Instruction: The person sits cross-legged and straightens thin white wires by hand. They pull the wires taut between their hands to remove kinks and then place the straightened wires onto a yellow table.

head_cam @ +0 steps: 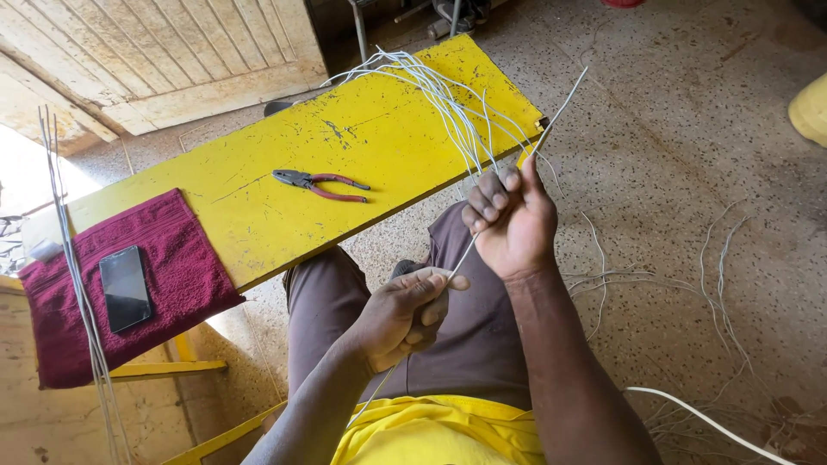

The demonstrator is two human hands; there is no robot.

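Over the lap, just off the near edge of the yellow surface (258, 185), both hands are working one thin white wire (558, 112). The right hand (510, 226) is sitting higher, fingers curled shut w/ thumb and fingertips pinching the wire; the wire is running up and away from that pinch toward the far right corner of the surface. The left hand (403, 314) is sitting lower and nearer the body, closed in a loose fist, thumb pressing the same wire against the index finger. Btwn the two hands the wire is stretching fairly straight on a diagonal; below the left hand it is trailing down toward the yellow shirt (439, 430).

A bunch of white wires (439, 90) is arching over the far end of the surface and dropping toward the right hand; can't tell if the hand is gripping any of them too. Red-handled pliers (320, 184) are lying flat mid-surface, well apart from both hands, jaws pointing left. At the left end a dark red towel (172, 275) is draping over the edge, w/ a black phone (125, 288) lying face up on it. Long straight wire lengths (77, 275) are crossing the towel's left part, roughly top to bottom. More loose white wire scraps (715, 258) are lying scattered on the speckled floor (689, 129) to the right.
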